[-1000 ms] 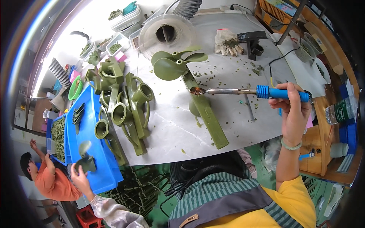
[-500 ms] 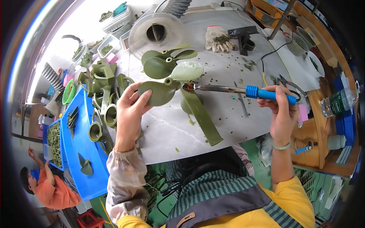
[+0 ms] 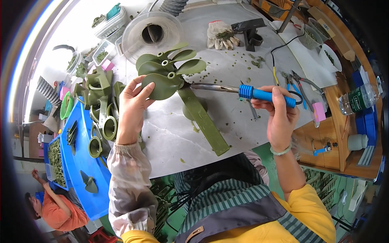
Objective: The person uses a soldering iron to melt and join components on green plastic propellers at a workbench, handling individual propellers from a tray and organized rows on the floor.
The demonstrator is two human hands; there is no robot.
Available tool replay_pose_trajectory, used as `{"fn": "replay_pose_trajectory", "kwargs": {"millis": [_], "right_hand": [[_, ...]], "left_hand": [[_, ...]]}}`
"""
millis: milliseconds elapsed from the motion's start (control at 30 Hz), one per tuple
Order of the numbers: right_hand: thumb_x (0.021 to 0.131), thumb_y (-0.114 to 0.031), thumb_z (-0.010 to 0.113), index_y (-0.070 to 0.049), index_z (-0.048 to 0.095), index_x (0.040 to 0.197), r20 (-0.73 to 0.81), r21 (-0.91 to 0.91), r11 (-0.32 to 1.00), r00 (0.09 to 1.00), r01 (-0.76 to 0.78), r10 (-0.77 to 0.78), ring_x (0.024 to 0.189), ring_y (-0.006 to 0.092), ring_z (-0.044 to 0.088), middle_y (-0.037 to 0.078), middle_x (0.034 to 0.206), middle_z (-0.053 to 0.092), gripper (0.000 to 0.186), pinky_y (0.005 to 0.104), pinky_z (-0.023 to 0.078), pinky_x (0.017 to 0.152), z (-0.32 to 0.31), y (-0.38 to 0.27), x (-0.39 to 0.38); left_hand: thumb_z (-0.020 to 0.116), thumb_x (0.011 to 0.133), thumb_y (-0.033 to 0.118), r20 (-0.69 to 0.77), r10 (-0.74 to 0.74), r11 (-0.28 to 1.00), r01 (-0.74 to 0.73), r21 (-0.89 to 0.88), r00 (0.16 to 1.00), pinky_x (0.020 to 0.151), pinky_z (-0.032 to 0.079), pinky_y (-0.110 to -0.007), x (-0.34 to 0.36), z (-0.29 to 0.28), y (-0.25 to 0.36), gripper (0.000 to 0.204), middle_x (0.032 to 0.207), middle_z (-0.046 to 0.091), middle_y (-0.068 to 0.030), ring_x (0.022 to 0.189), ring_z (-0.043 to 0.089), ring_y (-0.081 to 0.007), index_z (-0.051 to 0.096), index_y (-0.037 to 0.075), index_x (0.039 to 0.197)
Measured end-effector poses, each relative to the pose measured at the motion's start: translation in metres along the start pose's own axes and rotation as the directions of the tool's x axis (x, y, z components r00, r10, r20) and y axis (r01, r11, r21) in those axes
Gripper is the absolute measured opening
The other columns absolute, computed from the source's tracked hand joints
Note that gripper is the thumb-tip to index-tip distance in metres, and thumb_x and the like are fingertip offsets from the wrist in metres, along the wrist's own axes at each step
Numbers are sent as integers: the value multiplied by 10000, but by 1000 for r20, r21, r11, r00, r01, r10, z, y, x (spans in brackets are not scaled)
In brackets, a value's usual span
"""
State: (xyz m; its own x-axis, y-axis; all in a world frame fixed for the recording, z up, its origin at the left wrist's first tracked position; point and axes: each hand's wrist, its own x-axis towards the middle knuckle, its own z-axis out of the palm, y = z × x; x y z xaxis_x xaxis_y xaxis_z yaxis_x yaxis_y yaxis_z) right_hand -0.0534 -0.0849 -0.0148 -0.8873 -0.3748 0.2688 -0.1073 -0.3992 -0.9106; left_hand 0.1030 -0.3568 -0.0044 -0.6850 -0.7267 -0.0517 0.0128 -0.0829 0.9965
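My left hand pinches one blade of a dark green propeller between thumb and fingers. In my right hand is a blue-handled soldering iron, held like a pen, its metal shaft pointing left. Its tip meets the propeller beside the hub, where the blade root partly hides it. Below the propeller a long flat green bar slants over the table, with a rounded green piece partly hidden behind it. More green propellers stand just beyond the held one.
Green ring-ended parts crowd the table's left, beside a blue tray. A clear round hood, a work glove and a black stand are at the back. Pliers lie right; a co-worker sits far left.
The held propeller has turned, and its pale, shiny blade now looks darker and seen at another angle. The iron's tip, visible below the hub before, is now tucked against the blade root.
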Motion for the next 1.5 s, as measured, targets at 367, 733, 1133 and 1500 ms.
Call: {"fn": "replay_pose_trajectory", "kwargs": {"millis": [367, 733, 1133, 1500], "right_hand": [[974, -157, 498, 80, 620, 930, -26, 30, 999, 1000, 12, -12, 687, 188, 684, 114, 831, 665, 269, 305, 586, 653, 5, 9, 0], [978, -161, 489, 76, 619, 922, -25, 39, 999, 1000, 13, -12, 701, 184, 683, 107, 823, 662, 276, 305, 582, 656, 5, 12, 2], [984, -179, 478, 70, 622, 929, 3, 29, 999, 1000, -17, 17, 699, 179, 683, 115, 805, 666, 293, 301, 580, 658, 4, 11, -2], [977, -178, 499, 70, 623, 936, -47, 69, 997, 999, -20, 23, 704, 191, 684, 115, 834, 667, 280, 306, 582, 667, 5, 21, 4]], "left_hand": [[633, 890, 56, -21, 0, 999, -1, -35, 1000, 695, 570, -221, 5, 0, -5, 316, 1032, 666, -96, 861, 671, -139, 549, 3, 1191], [634, 890, 61, -23, -4, 1000, 4, 0, 1000, 685, 571, -215, 7, 0, -4, 318, 1040, 667, -101, 862, 675, -141, 551, -3, 1190], [635, 888, 59, -30, -9, 1000, 10, 26, 1000, 700, 572, -223, 8, -1, -2, 333, 1047, 662, -107, 870, 673, -148, 544, -8, 1201], [631, 890, 56, -18, -14, 1000, 14, 19, 1000, 713, 575, -238, 9, -1, -3, 324, 1045, 664, -104, 874, 672, -148, 549, -2, 1198]]}}
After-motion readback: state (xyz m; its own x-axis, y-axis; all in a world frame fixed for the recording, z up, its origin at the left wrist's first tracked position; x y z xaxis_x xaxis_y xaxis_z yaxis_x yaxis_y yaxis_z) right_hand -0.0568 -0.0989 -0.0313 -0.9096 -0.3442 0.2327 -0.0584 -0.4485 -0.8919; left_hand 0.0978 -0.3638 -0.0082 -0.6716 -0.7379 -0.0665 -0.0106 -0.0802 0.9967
